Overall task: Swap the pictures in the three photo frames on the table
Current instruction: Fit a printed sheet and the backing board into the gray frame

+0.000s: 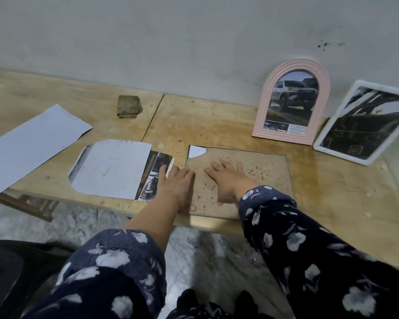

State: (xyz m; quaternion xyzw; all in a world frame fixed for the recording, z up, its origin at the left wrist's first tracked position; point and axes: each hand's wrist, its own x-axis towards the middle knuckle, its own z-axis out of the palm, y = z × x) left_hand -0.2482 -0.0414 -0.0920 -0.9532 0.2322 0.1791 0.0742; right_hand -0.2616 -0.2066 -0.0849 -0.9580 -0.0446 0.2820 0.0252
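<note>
Both my hands lie flat, fingers straight, gripping nothing: the left hand [177, 183] on the left edge of a clear pane [258, 178], the right hand [226, 180] near its middle. The pane looks like thin, speckled glass with a chipped corner at 11 o'clock; I judge that pressing or sliding it over the desk [217, 120] edge could crack it or cut a finger. Loose prints [115, 169], matte paper with a rounded cut, lie just left, at 9 o'clock. At 2 o'clock stand the ribbed pink arched frame [290, 104] and a glossy white rectangular frame [364, 123], both filled and leaning back.
</note>
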